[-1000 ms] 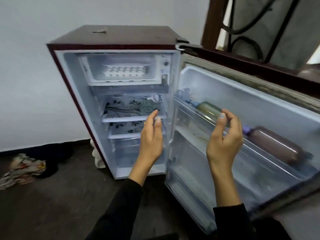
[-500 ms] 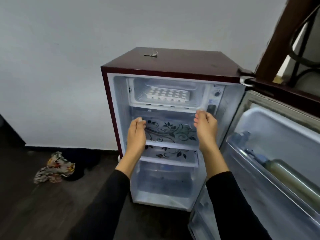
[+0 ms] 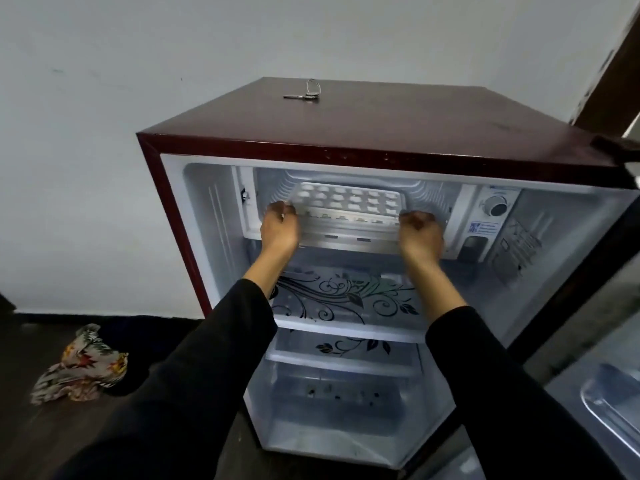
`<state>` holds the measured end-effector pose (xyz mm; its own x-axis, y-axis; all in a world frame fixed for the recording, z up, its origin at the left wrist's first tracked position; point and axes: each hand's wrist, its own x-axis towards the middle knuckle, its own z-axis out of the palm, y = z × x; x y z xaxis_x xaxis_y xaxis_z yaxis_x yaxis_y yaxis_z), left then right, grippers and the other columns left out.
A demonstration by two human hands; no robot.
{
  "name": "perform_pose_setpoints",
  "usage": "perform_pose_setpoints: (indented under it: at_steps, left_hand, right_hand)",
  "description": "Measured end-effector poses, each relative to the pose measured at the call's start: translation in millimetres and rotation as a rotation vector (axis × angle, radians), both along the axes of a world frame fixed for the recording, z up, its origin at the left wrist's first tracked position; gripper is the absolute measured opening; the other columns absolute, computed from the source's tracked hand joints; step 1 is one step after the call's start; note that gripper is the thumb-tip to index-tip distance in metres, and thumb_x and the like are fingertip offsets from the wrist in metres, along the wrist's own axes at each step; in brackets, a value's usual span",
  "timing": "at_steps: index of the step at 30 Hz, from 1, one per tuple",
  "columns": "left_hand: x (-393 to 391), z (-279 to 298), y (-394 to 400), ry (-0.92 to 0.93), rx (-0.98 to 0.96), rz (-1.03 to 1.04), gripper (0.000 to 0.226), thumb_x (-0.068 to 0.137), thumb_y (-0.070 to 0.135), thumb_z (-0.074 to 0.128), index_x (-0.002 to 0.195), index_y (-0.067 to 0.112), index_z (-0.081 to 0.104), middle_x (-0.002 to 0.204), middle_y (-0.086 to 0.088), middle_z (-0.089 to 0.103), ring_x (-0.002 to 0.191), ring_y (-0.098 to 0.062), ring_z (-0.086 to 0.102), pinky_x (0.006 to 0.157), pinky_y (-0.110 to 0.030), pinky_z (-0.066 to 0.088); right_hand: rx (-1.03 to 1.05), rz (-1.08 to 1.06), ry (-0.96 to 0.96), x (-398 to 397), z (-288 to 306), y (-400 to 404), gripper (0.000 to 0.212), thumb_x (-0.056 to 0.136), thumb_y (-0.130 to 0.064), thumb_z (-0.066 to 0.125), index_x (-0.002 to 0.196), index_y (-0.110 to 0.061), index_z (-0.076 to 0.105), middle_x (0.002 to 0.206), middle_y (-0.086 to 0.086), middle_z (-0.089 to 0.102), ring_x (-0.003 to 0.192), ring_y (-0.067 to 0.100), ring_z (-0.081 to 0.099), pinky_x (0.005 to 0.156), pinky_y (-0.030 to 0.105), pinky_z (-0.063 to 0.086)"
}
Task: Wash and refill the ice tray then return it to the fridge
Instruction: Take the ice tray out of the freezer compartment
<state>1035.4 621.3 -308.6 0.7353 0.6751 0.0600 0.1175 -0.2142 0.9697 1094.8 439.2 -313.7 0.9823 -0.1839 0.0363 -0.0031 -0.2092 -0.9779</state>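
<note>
Head view, ice tray: the white ice tray (image 3: 348, 202) sits in the freezer compartment (image 3: 429, 199) at the top of the open fridge (image 3: 346, 147), its near edge at the compartment's mouth.
Head view, left hand: the left hand (image 3: 280, 226) has its fingers curled at the tray's near left corner; it looks to be gripping that corner, though the fingertips are blurred.
Head view, right hand: the right hand (image 3: 420, 233) is curled at the near right corner, apparently holding the tray there too.
Head view, tray contents: pale lumps fill the cells; ice or frost, I cannot say which.
Head view, progress: by my reading this is the opening step, taking the tray out. Washing, refilling and returning it are all left to do.
Head view, edges: the compartment's roof lies close above the tray and its side walls stand near both hands, so the tray probably has to come straight toward the person and level.
Head view, right-side hazards: the thermostat dial (image 3: 496, 206) is just beside the right hand, beyond the compartment wall.
Head view, open room: below, the flower-printed shelf (image 3: 349, 303) sits under both forearms, well clear of the tray; the space in front of the fridge is open.
Head view, door: the door (image 3: 609, 393) stands open at right, beside the right sleeve.
Head view, elsewhere: keys (image 3: 304, 95) lie on the fridge top; a patterned cloth (image 3: 81, 363) lies on the floor at left.
</note>
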Motion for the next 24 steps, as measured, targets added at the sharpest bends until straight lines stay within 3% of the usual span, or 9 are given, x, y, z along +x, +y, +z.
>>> perform_pose_setpoints:
  at_steps: [5, 9, 15, 18, 20, 24]
  left_hand:
    - [36, -3, 16, 0.008, 0.079, 0.001, 0.041, 0.101, 0.021, 0.037, 0.137, 0.002, 0.039, 0.14, -0.016, 0.046, 0.129, -0.031, 0.043, 0.102, -0.03, 0.034]
    - [56, -2, 25, 0.035, 0.107, 0.042, 0.036, 0.1, 0.017, 0.038, 0.129, -0.003, 0.046, 0.131, -0.021, 0.053, 0.12, -0.033, 0.05, 0.094, -0.032, 0.038]
    - [77, -2, 37, 0.096, -0.119, 0.079, 0.034, 0.092, 0.01, 0.043, 0.121, -0.004, 0.052, 0.116, -0.026, 0.061, 0.107, -0.039, 0.058, 0.086, -0.042, 0.049]
    - [80, -1, 37, 0.081, -0.151, 0.074, 0.026, 0.091, 0.009, 0.044, 0.111, -0.002, 0.056, 0.091, -0.02, 0.062, 0.086, -0.031, 0.057, 0.07, -0.037, 0.044]
    - [82, -2, 38, 0.069, -0.173, 0.076, 0.024, 0.091, 0.009, 0.046, 0.11, -0.001, 0.057, 0.092, -0.019, 0.061, 0.086, -0.029, 0.056, 0.068, -0.034, 0.041]
    - [85, -4, 38, 0.052, -0.214, 0.121, 0.03, 0.092, 0.006, 0.046, 0.119, -0.006, 0.054, 0.1, -0.018, 0.057, 0.104, -0.034, 0.059, 0.071, -0.029, 0.041]
  right_hand:
    - [-0.124, -0.013, -0.037, 40, -16, -2, 0.029, 0.099, -0.025, 0.051, 0.119, -0.006, 0.054, 0.126, 0.015, 0.059, 0.116, 0.026, 0.054, 0.083, 0.018, 0.034]
    - [-0.233, -0.037, -0.084, 59, -17, 1, 0.036, 0.098, -0.027, 0.053, 0.121, 0.0, 0.056, 0.12, 0.017, 0.064, 0.116, 0.03, 0.056, 0.091, 0.024, 0.036]
    - [-0.188, -0.031, -0.039, 88, -18, 11, 0.034, 0.092, -0.027, 0.062, 0.113, -0.001, 0.064, 0.109, 0.014, 0.067, 0.106, 0.026, 0.062, 0.08, 0.026, 0.042]
    - [-0.179, -0.009, -0.048, 90, -20, 15, 0.015, 0.09, -0.021, 0.064, 0.094, -0.007, 0.06, 0.089, 0.009, 0.057, 0.087, 0.021, 0.056, 0.069, 0.023, 0.035]
    - [-0.204, -0.005, -0.072, 88, -21, 16, 0.011, 0.087, -0.012, 0.064, 0.084, -0.011, 0.054, 0.084, 0.007, 0.053, 0.081, 0.017, 0.05, 0.066, 0.023, 0.034]
    - [-0.184, -0.012, -0.136, 83, -20, 18, 0.039, 0.082, 0.003, 0.06, 0.055, -0.019, 0.041, 0.059, -0.003, 0.044, 0.061, 0.014, 0.044, 0.051, 0.025, 0.027]
